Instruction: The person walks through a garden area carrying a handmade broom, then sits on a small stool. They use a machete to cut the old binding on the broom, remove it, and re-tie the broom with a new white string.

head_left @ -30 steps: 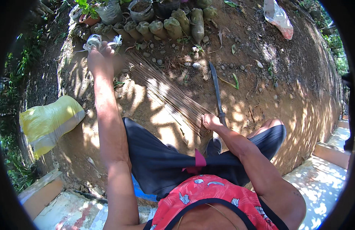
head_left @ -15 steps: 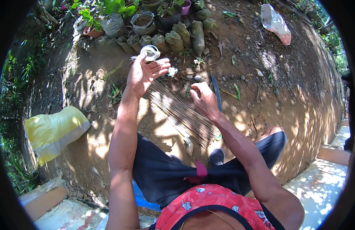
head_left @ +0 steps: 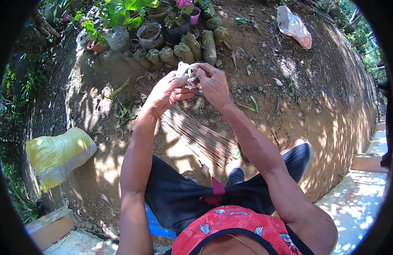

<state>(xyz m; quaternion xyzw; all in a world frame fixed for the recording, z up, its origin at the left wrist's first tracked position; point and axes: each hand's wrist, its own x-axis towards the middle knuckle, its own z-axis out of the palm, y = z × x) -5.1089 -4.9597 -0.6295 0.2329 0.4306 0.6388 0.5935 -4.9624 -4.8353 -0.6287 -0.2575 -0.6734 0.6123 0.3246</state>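
A small coil of pale, thin twine-like strips [head_left: 184,69] is held up in front of me. My left hand [head_left: 162,94] grips its lower left side between thumb and fingers, with the other fingers loosely curled. From the right, my right hand [head_left: 214,87] pinches the coil's right side, fingers closed. Below both hands, a bundle of long, thin brown sticks [head_left: 203,135] lies slanting on the soil, its far end partly hidden by my left hand. The long dark blade beside the sticks is mostly hidden behind my right hand and forearm.
A yellow sack [head_left: 62,153] lies at the left. Potted plants [head_left: 149,36] stand at the back behind a row of soil-filled bottles [head_left: 166,55]. A white bag [head_left: 294,27] lies at the far right. Concrete ledges [head_left: 368,162] edge the ground at right and lower left.
My right hand has moved up and left from beside the blade to the coil and closed on it. My left hand has turned and shifted slightly right and down with the coil.
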